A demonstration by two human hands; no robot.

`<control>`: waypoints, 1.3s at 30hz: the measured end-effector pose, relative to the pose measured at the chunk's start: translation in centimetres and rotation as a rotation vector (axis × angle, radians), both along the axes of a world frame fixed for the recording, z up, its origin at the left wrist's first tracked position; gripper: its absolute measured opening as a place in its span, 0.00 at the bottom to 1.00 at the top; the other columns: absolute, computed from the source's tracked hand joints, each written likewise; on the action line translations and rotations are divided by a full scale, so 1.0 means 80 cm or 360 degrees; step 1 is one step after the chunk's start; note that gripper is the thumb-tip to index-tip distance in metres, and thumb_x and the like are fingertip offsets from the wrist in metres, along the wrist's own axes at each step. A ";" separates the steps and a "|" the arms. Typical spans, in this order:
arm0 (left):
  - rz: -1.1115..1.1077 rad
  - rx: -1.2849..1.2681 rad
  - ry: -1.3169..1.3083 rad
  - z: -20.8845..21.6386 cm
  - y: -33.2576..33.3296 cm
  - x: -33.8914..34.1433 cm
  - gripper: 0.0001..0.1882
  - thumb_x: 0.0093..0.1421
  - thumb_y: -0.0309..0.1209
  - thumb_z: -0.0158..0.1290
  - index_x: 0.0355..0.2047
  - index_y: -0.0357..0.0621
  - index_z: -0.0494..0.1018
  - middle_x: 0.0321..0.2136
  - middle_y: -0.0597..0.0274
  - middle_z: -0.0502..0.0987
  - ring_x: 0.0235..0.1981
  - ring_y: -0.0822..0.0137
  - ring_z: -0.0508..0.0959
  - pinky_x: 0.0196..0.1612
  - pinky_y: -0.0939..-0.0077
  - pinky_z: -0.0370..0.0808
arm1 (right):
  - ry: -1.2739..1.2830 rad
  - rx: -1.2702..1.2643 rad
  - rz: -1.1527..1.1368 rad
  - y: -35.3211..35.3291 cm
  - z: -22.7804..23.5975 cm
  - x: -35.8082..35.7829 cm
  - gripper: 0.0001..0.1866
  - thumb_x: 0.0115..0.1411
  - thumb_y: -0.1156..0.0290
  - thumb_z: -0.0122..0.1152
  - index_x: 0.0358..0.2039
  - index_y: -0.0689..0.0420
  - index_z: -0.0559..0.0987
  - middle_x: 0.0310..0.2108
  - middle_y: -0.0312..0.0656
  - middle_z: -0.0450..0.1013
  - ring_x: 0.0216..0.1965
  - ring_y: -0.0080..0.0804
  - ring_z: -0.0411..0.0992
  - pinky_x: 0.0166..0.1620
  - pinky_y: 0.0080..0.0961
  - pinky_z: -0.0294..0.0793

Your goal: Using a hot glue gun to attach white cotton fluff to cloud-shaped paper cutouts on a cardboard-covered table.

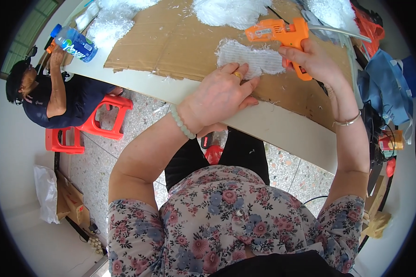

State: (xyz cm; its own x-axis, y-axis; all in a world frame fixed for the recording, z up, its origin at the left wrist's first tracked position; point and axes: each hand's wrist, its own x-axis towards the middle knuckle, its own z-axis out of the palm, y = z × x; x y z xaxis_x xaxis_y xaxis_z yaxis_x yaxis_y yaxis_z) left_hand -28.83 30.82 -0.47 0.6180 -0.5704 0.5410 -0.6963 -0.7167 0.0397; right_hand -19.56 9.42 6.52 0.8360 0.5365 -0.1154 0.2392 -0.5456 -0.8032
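Observation:
My right hand (315,60) is wrapped round the grip of an orange hot glue gun (275,30), whose nozzle points left above the cardboard. A pale glue stick (339,31) sticks out of its back end. Below the gun lies a small white piece of fabric (252,56) with ribbed rows and fringed edges. Bent over, the fingers of my left hand (219,96) hold the fabric's near left edge at the cardboard's front edge. The left fingertips are partly hidden.
Brown cardboard (166,46) covers much of the white table (291,134). White fluffy heaps (229,11) lie along the far side. A blue-capped bottle (78,45) stands at the left, near another person (64,99). Red stools (108,117) are beside that person.

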 end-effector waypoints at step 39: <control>0.0631 -0.0319 0.1212 0.050 0.038 0.143 0.13 0.54 0.32 0.53 0.36 0.37 0.75 0.27 0.62 0.77 0.29 0.73 0.74 0.35 0.79 0.71 | 0.0418 0.1486 -0.0498 0.028 -0.075 -0.037 0.14 0.62 0.68 0.44 0.43 0.64 0.69 0.36 0.44 0.70 0.38 0.31 0.71 0.43 0.30 0.75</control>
State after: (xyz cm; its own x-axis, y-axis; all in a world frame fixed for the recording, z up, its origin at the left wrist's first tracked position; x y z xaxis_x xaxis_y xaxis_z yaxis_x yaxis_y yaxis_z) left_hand -17.35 33.89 3.54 0.9838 -0.1763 -0.0316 -0.1312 -0.8297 0.5426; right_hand -22.54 11.66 0.55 0.9627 0.2679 0.0374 -0.0517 0.3179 -0.9467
